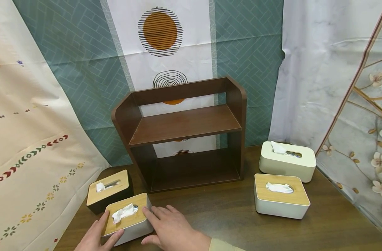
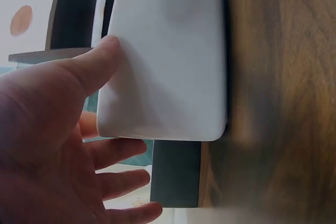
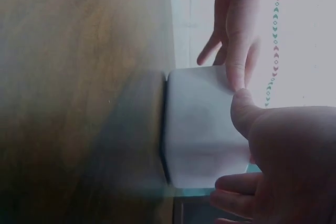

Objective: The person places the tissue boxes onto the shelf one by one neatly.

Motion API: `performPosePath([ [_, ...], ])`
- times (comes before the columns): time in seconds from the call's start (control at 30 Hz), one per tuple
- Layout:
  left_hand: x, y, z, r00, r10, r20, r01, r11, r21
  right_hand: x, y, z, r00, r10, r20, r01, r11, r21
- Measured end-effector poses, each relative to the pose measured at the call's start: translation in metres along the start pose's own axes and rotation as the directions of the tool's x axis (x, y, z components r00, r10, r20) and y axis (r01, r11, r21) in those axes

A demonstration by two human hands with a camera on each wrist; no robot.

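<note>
A white tissue box with a wooden lid and a tissue in its slot stands on the table at the front left. My left hand is at its left end, thumb at the front edge and index finger by the lid's left side. In the left wrist view its other fingers are extended, apart from the box. My right hand touches the right end with extended fingers. Just behind stands a black tissue box with a wooden lid; whether the two boxes touch, I cannot tell.
A dark brown two-tier shelf stands at the back middle of the wooden table. On the right are another white tissue box with a wooden lid and, behind it, a cream tissue box. Patterned curtains hang around the table.
</note>
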State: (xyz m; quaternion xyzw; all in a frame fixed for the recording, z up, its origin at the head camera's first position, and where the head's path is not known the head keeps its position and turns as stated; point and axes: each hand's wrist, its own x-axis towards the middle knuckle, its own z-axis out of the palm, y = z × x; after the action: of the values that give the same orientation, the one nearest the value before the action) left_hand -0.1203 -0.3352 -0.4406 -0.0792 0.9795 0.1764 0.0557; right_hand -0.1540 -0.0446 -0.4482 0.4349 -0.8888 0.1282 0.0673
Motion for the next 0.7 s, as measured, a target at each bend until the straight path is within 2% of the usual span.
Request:
performPosePath([
  [0.17, 0.001, -0.002, 0.002, 0.999, 0.04, -0.014, -0.041, 0.999, -0.034, 0.002, -0.002, 0.002, 1.0, -0.005, -0.001, 0.005, 0.996, 0.094],
  [0.37, 0.003, -0.006, 0.005, 1.0, 0.02, -0.021, -0.021, 0.999, -0.035, 0.004, -0.005, 0.004, 1.0, 0.005, -0.008, -0.003, 0.987, 0.162],
  [0.7, 0.001, -0.001, 0.007, 0.998, 0.013, -0.06, -0.014, 1.0, -0.018, 0.011, -0.011, 0.007, 0.997, 0.081, -0.019, -0.077, 0.984, 0.158],
])
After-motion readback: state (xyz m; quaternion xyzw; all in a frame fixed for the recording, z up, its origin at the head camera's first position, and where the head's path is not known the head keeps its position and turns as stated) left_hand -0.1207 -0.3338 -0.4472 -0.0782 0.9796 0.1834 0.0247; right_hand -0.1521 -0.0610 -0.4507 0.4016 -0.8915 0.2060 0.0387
